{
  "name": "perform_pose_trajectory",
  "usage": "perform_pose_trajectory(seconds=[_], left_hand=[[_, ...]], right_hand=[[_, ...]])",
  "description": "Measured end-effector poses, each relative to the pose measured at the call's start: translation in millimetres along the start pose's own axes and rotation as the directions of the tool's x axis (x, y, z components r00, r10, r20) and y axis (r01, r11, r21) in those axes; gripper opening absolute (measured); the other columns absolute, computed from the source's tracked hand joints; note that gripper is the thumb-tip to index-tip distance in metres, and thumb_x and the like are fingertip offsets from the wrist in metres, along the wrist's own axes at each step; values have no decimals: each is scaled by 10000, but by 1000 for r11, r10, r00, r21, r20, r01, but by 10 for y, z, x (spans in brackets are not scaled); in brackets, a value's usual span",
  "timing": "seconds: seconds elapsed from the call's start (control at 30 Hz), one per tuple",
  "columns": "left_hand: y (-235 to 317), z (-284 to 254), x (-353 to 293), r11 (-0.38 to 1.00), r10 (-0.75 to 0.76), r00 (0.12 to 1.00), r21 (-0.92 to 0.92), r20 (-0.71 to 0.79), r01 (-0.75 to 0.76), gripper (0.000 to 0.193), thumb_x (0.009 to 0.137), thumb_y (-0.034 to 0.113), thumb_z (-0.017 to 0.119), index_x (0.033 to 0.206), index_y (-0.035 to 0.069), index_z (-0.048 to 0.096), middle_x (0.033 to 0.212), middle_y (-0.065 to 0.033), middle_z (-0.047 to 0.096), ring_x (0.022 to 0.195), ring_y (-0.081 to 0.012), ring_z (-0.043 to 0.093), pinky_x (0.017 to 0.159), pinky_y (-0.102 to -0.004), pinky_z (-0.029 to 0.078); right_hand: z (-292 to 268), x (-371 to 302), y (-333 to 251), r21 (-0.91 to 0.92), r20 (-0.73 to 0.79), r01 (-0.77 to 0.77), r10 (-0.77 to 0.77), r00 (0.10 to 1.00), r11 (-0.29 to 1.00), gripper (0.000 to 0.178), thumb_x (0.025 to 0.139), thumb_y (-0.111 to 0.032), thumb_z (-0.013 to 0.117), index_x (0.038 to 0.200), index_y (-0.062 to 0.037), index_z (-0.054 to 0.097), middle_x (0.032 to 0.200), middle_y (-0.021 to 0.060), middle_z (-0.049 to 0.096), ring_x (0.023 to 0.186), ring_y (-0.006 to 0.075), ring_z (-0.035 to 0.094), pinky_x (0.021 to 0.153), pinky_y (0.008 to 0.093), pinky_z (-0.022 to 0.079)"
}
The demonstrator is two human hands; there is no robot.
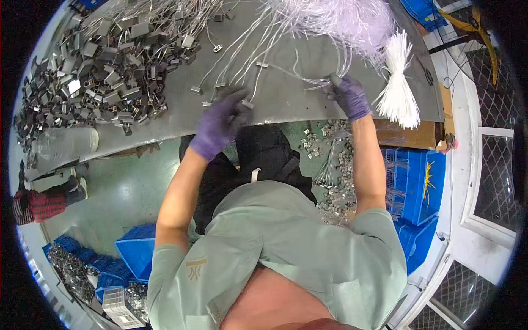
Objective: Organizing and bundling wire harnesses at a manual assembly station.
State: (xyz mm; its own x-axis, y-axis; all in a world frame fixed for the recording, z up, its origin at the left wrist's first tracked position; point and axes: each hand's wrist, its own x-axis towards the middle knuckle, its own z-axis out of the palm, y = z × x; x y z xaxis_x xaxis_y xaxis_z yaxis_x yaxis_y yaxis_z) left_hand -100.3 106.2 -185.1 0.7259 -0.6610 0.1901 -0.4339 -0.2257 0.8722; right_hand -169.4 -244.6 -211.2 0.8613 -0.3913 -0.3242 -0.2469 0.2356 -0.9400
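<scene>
Both of my hands wear purple gloves with darkened fingers and are over the near part of the grey table (286,104). My right hand (349,98) is closed round a few thin clear cables (316,83), whose looped lengths run back to a large bundle. Farther left, my left hand (221,122) has its fingers apart, close to the small metal plugs (248,104) at the cable ends. Whether a fingertip touches a plug is hard to see. More plugs on clear cables lie just beyond that hand, one of them a loose connector (218,48) farther back.
A heap of grey metal-cased connectors (104,77) covers the table's left. Clear, lilac-tinted cable (352,22) is piled at the back, beside a white tie bundle (400,82). Blue crates (421,181) stand at right; small parts (338,192) lie on the floor. A person (49,203) is at far left.
</scene>
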Motion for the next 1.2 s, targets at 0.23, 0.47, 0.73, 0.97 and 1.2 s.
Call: perform_pose_trajectory(seconds=[0.23, 0.47, 0.73, 0.97, 1.2], left_hand=[[201, 375, 583, 893, 48, 995, 443, 90, -83, 510, 800, 131, 649, 1288, 140, 500, 1299, -156, 497, 1068, -358, 566, 881, -416, 483], [-218, 478, 1143, 899, -50, 926, 420, 374, -121, 305, 860, 206, 596, 1138, 81, 602, 1031, -143, 648, 945, -335, 624, 828, -412, 493], [-76, 254, 1563, 869, -266, 957, -399, 119, 291, 349, 895, 301, 599, 1029, -18, 642, 819, -79, 677, 665, -125, 610, 634, -254, 492], [-211, 260, 1690, 677, -344, 910, -610, 233, 412, 318, 846, 223, 658, 1036, -31, 638, 828, -78, 659, 639, -132, 598, 605, -247, 496], [-310, 295, 1738, 737, -335, 939, -601, 73, 309, 342, 787, 140, 697, 1070, -32, 612, 820, -80, 630, 617, -119, 554, 599, -259, 489]], right_hand=[[612, -185, -77, 187, 122, 32, -55, 991, 982, 298, 855, -203, 675, 1021, 21, 570, 769, 90, 628, 589, 169, 632, 488, 250, 479], [633, -94, -46, 236, 116, 44, -73, 991, 971, 273, 848, -161, 667, 982, 64, 589, 779, 113, 640, 594, 178, 621, 495, 280, 497], [308, 218, -32, -451, 116, 164, -125, 985, 878, 255, 874, -182, 638, 1036, 15, 644, 751, 65, 642, 573, 136, 601, 519, 247, 478], [381, 318, 167, -647, 320, 453, -321, 891, 613, 429, 901, -321, 594, 1152, 25, 614, 991, 145, 656, 882, 202, 633, 797, 301, 503], [566, 215, 213, -447, 229, 275, -188, 955, 851, 499, 880, -397, 584, 1163, 14, 609, 1024, 175, 653, 898, 216, 629, 829, 315, 484]])
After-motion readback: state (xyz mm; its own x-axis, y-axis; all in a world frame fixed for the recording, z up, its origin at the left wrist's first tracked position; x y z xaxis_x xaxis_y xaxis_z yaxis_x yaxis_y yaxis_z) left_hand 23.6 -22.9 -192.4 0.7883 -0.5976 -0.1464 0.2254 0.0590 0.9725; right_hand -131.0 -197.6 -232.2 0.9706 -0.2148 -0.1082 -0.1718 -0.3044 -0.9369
